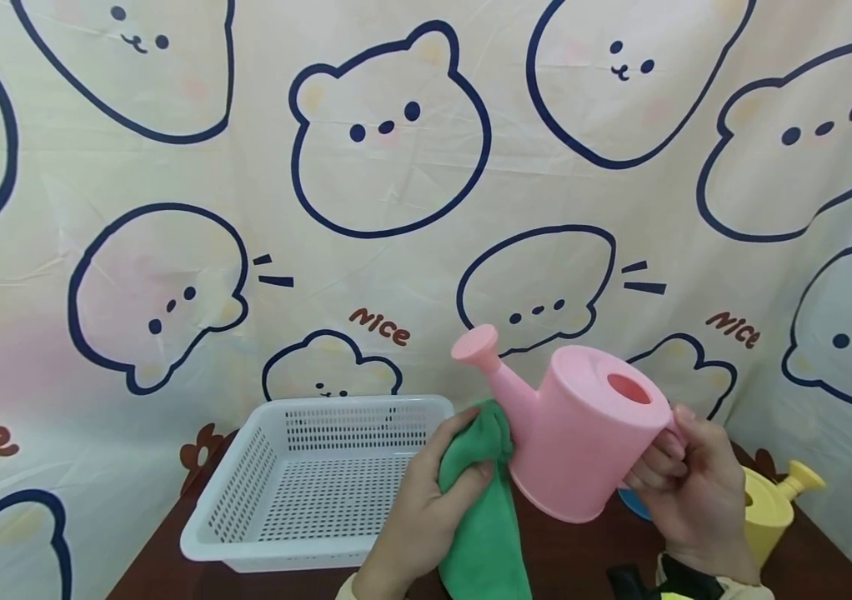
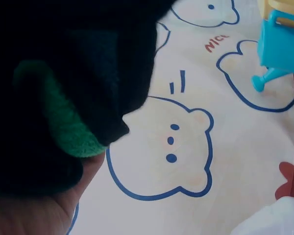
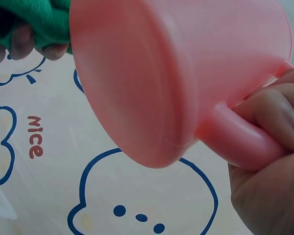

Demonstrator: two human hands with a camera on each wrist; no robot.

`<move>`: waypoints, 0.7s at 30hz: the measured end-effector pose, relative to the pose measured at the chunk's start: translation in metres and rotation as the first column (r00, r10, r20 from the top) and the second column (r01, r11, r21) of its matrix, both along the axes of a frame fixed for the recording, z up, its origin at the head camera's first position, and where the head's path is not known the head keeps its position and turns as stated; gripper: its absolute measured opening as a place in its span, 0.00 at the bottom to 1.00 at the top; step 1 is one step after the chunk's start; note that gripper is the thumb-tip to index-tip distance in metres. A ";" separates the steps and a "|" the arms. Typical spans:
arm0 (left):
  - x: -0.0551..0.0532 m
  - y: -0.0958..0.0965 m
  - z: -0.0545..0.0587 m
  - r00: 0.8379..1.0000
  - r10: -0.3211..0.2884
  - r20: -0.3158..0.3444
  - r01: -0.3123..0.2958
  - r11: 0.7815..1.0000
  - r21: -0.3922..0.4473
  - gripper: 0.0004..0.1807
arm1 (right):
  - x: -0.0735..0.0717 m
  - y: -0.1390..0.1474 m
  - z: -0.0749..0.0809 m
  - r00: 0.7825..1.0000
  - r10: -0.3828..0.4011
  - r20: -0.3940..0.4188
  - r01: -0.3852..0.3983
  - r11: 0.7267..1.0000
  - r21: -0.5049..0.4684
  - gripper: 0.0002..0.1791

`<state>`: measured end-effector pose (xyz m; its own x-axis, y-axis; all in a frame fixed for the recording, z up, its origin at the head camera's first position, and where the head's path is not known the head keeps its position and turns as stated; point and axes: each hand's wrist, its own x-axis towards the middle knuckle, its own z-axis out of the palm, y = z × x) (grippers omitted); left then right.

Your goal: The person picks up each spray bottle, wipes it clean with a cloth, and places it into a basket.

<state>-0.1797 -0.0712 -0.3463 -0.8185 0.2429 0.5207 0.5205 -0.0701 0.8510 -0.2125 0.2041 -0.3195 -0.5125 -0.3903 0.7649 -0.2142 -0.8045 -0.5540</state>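
A pink watering can (image 1: 583, 433) is held up over the dark table, its spout pointing up and to the left. My right hand (image 1: 696, 492) grips its handle, with the fingers curled through the loop in the right wrist view. In my left hand (image 1: 426, 500) is a green cloth (image 1: 482, 533), bunched between thumb and fingers and hanging down below. The cloth's top lies right at the can's side under the spout. In the left wrist view a dark shape covers much of the left hand and the cloth (image 2: 78, 132).
A white perforated basket (image 1: 223, 533) stands on the table (image 1: 163, 567) at the left. Behind my right hand is a yellow watering can (image 1: 767, 517). A blue watering can (image 2: 281, 46) shows in the left wrist view. A curtain (image 1: 396, 275) with cartoon bears hangs behind.
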 end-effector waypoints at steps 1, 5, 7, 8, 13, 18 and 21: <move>0.000 -0.001 0.000 1.000 -0.023 0.007 0.023 1.000 0.011 0.29 | 0.000 0.001 0.000 1.000 0.004 0.003 -0.004 1.000 -0.001 0.27; 0.002 -0.003 0.002 0.998 -0.061 0.020 0.060 0.997 0.044 0.29 | -0.001 0.002 -0.002 1.000 0.017 0.009 -0.017 1.000 0.003 0.26; 0.002 -0.004 0.002 0.998 -0.063 0.021 0.061 0.996 0.058 0.30 | -0.002 0.003 -0.002 1.000 0.010 0.012 -0.010 1.000 0.010 0.26; 0.002 -0.005 0.002 0.998 -0.062 0.021 0.060 0.996 0.065 0.30 | -0.002 0.004 -0.003 1.000 0.008 0.013 -0.008 1.000 0.013 0.26; 0.002 -0.005 0.002 0.998 -0.056 0.017 0.054 0.995 0.088 0.30 | -0.004 0.006 -0.005 1.000 -0.005 0.013 0.005 1.000 0.028 0.26; 0.001 -0.004 0.002 1.000 -0.020 -0.001 0.020 0.995 0.096 0.31 | -0.004 0.006 -0.006 1.000 0.012 0.018 -0.012 0.999 0.040 0.26; 0.001 -0.003 0.002 1.000 0.014 -0.017 -0.012 0.995 0.097 0.31 | -0.004 0.006 -0.005 0.999 0.038 0.017 -0.039 0.998 0.044 0.25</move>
<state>-0.1791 -0.0740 -0.3444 -0.8118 0.1798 0.5555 0.5366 -0.1451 0.8312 -0.2168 0.2100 -0.3248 -0.5083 -0.4436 0.7382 -0.1745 -0.7863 -0.5927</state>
